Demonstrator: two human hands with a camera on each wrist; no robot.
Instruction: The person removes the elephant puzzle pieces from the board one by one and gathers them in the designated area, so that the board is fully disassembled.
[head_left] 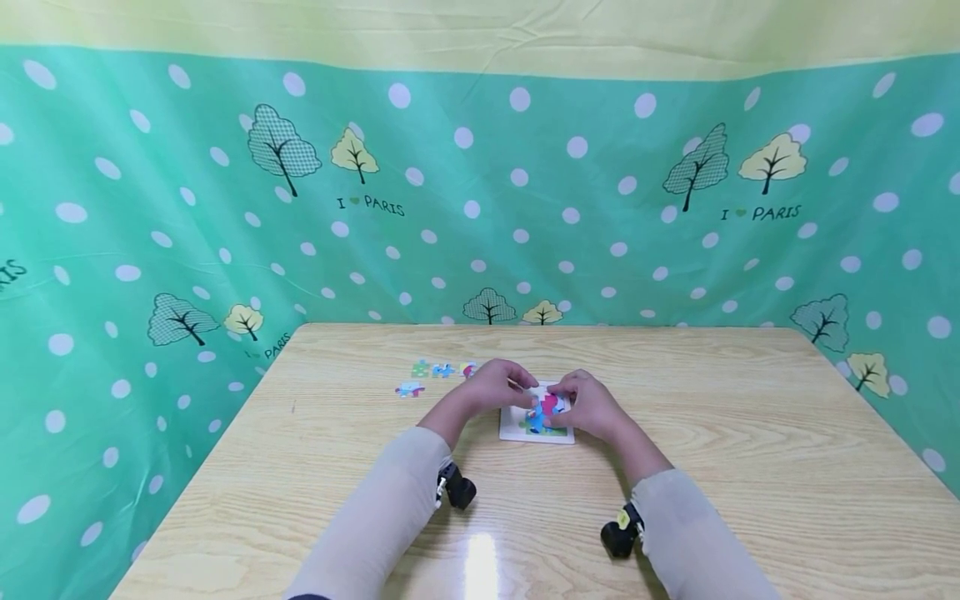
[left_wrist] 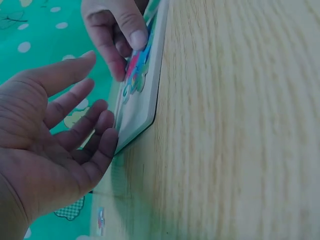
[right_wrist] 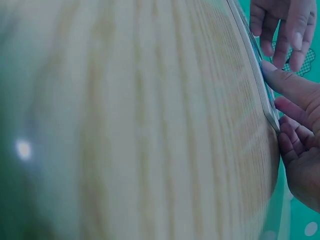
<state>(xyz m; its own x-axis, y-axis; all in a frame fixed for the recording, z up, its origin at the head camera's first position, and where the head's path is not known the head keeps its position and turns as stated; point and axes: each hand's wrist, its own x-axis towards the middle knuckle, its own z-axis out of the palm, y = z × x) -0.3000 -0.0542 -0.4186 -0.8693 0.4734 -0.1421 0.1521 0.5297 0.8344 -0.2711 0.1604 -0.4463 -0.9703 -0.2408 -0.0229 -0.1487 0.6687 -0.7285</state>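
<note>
A jigsaw puzzle board (head_left: 513, 429) with a white frame lies on the wooden table, partly filled with blue, green and pink pieces. My left hand (left_wrist: 60, 120) is at the board's left side, its fingers loosely bent and the palm holding nothing. Over the right part of the board is my right hand (head_left: 592, 406). Its thumb (left_wrist: 138, 39) rests on the joined pieces (left_wrist: 134, 67), with the index finger spread apart at their far side. The other fingers of that hand (right_wrist: 292, 137) lie by the board's edge. Part of the picture is hidden beneath both hands.
Several loose puzzle pieces lie left of the board, among them a green piece (head_left: 420, 368), a blue piece (head_left: 443, 371) and a light-blue piece (head_left: 409, 389). Behind the wooden table (head_left: 712, 433) hangs a green dotted cloth (head_left: 517, 200).
</note>
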